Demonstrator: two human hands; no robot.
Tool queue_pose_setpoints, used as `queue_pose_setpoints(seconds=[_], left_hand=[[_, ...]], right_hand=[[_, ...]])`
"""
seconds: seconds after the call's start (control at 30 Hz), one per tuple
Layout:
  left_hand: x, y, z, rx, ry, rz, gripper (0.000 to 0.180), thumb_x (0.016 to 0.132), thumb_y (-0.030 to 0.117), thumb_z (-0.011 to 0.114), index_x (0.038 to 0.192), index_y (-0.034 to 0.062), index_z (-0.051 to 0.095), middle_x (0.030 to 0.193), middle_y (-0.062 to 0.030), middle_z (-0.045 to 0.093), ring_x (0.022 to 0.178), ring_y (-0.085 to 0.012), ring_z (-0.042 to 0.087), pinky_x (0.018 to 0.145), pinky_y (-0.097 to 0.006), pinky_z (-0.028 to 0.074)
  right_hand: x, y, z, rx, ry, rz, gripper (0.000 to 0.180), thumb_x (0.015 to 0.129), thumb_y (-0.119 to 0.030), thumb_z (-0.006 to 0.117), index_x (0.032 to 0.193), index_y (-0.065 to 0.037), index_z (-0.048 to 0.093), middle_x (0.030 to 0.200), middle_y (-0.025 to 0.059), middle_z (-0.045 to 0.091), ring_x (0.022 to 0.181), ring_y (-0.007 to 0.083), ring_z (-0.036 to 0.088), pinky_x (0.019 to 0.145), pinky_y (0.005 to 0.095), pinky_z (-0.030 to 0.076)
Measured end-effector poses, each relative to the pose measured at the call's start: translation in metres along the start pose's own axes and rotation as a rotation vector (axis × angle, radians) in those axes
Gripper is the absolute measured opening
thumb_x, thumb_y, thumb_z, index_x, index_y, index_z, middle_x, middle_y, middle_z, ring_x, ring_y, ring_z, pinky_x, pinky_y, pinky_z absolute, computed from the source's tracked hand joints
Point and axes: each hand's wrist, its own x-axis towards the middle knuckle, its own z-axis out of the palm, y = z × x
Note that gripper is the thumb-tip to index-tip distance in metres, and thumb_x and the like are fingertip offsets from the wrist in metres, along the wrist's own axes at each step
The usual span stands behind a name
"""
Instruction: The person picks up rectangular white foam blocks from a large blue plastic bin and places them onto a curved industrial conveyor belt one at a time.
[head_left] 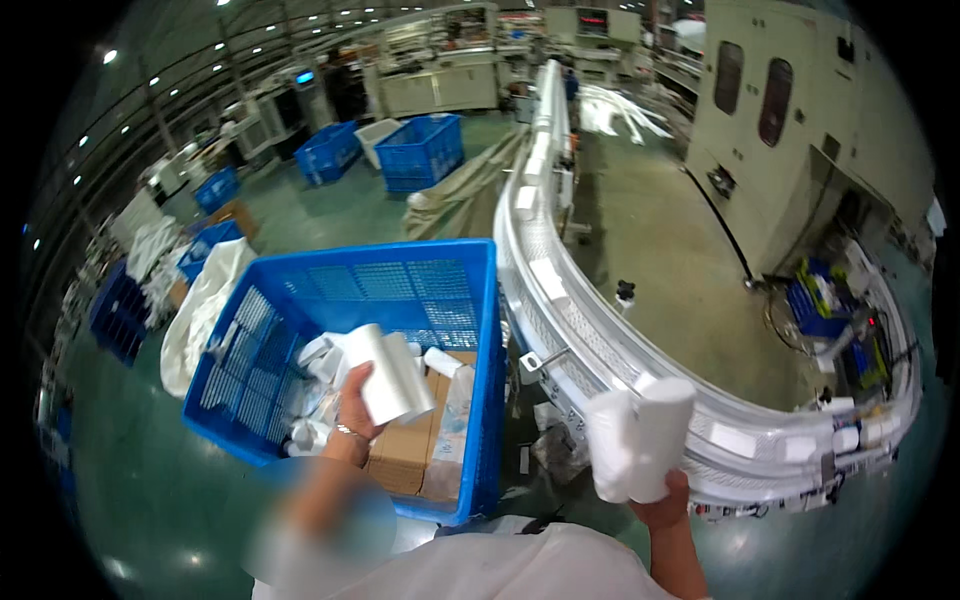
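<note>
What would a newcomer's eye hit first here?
Probably the white rolls in the left hand, above a big blue crate at center-left, and the upright white pair in the right hand, lower right of center. Next, the pale conveyor curving from the background round to the right, then the tall, pale machine cabinet at upper right.

A head-worn fisheye looks down and ahead, white rolls (664, 430) close below.
</note>
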Motion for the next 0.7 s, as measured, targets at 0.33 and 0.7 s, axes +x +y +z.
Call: queue_pose_setpoints(seconds=[0.33, 0.7], left_hand=[[-0.035, -0.075, 0.018, -0.34, 0.119, 0.08, 0.048, 0.075, 0.039, 0.054, 0.11, 0.0067, 0.051, 0.104, -0.0108, 0.057, 0.094, -0.0302, 0.055, 0.085, -0.043, 0.042], [-0.045, -0.072, 0.02, -0.274, 0.128, 0.204, 0.051, 0.075, 0.04, 0.054, 0.115, 0.0079, 0.046, 0.105, -0.0107, 0.055, 0.094, -0.0297, 0.054, 0.085, -0.045, 0.043]], right_hand=[[-0.035, -0.041, -0.034, -0.043, 0.038, -0.126, 0.071, 0.068, -0.041, 0.06, 0.128, -0.012, 0.034, 0.125, 0.0043, 0.042, 0.115, 0.0234, 0.041, 0.093, 0.0442, 0.037], [-0.007, -0.057, -0.04, -0.015, 0.015, -0.083, 0.057, 0.077, -0.041, 0.048, 0.123, -0.009, 0.04, 0.118, 0.0072, 0.048, 0.11, 0.0248, 0.045, 0.089, 0.0424, 0.04]])
